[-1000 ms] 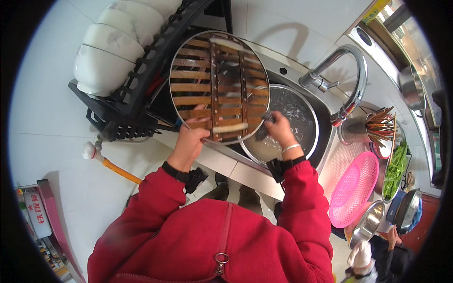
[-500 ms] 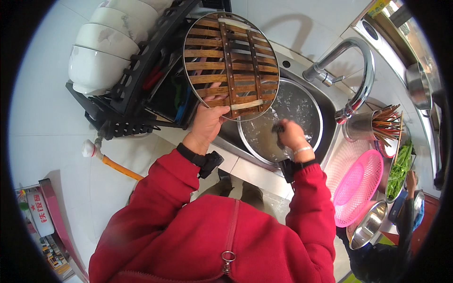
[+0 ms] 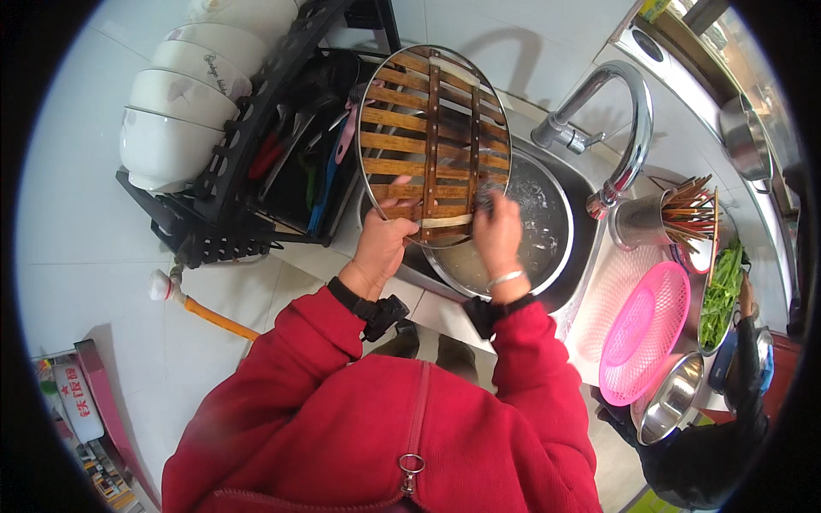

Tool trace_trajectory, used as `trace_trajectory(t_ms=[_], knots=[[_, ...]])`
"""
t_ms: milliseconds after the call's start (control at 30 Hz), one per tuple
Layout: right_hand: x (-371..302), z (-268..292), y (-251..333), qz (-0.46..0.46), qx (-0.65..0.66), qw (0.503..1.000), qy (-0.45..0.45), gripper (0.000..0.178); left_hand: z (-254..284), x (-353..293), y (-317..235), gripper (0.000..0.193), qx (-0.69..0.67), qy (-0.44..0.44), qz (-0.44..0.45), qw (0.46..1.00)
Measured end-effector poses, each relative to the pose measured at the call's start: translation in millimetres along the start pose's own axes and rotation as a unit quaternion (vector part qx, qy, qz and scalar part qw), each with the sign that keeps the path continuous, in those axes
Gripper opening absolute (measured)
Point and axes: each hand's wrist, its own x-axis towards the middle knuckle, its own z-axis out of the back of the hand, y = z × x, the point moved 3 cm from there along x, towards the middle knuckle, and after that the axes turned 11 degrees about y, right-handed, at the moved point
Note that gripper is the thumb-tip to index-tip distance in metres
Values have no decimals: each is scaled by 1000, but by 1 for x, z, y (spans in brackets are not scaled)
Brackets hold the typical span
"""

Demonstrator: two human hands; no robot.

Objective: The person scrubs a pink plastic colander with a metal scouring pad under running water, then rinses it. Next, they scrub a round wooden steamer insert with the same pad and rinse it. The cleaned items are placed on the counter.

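A round steamer rack (image 3: pixel 453 171) of brown wooden slats with a metal rim is tilted up over the sink (image 3: pixel 590 186). My left hand (image 3: pixel 380 250) grips its lower left edge, with fingers behind the slats and the thumb in front. In my right hand (image 3: pixel 499 235) is a dark scouring pad (image 3: pixel 486 197), blurred, against the lower right part of the rack. My fingers partly hide it. Below the rack a round metal basin (image 3: pixel 570 229) with cloudy water stands in the sink, its left side hidden by the rack and my hands.
A black dish rack (image 3: pixel 235 154) with white bowls (image 3: pixel 167 141) and utensils stands left. Right are a curved faucet (image 3: pixel 637 103), a chopstick holder (image 3: pixel 637 224), a pink basket (image 3: pixel 641 333), leafy greens (image 3: pixel 723 295) and a metal bowl (image 3: pixel 671 400). Another person's hand (image 3: pixel 747 295) is by the greens.
My right hand has lifted the scouring pad from the basin water up to the rack. The rack has come slightly lower and to the right in my left hand.
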Motion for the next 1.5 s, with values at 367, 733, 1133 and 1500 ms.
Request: trace_trajectory(t_ms=[367, 733, 1133, 1500], knots=[[55, 12, -97, -148, 304, 938, -78, 41, -2, -26, -20, 72, -47, 21, 36, 998], [-6, 12, -53, -66, 231, 949, -204, 33, -24, -21, -4, 71, -33, 28, -52, 998], [-18, 24, -41, -157, 728, 668, -12, 35, -26, -13, 15, 72, -68, 28, -31, 997], [-40, 6, -3, -165, 761, 626, 41, 32, -33, -7, 25, 68, -50, 72, 5, 996]])
